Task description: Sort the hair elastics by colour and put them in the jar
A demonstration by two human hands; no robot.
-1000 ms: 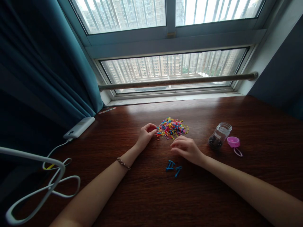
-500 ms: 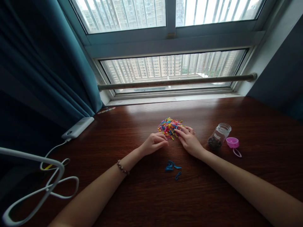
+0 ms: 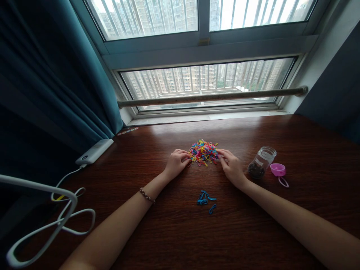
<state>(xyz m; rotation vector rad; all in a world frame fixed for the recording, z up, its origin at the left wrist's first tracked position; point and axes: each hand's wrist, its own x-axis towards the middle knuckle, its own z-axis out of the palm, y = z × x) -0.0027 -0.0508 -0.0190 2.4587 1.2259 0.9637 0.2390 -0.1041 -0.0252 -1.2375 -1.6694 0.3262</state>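
A heap of small multicoloured clips or bands (image 3: 203,152) lies on the dark wooden table. My left hand (image 3: 177,163) touches the left edge of the heap, its fingers bent together; whether a piece is between them is too small to tell. At the right edge, my right hand (image 3: 231,167) has thumb and fingertips closed at the heap's pieces, partly hiding what they touch. Nearer to me lie several blue pieces (image 3: 203,198) in a small group, with a single blue loop (image 3: 212,209) beside them.
Right of my right hand, a clear jar (image 3: 261,162) with dark contents leans at a tilt, beside a pink lid (image 3: 278,170) with a loop. A white power bank (image 3: 95,152) and white cable (image 3: 74,200) are at the left, below a blue curtain (image 3: 92,75).
My left hand has moved left to the heap's left edge. My right hand has drawn back rightward off the heap, its fingers now closer together, uncovering more pieces.
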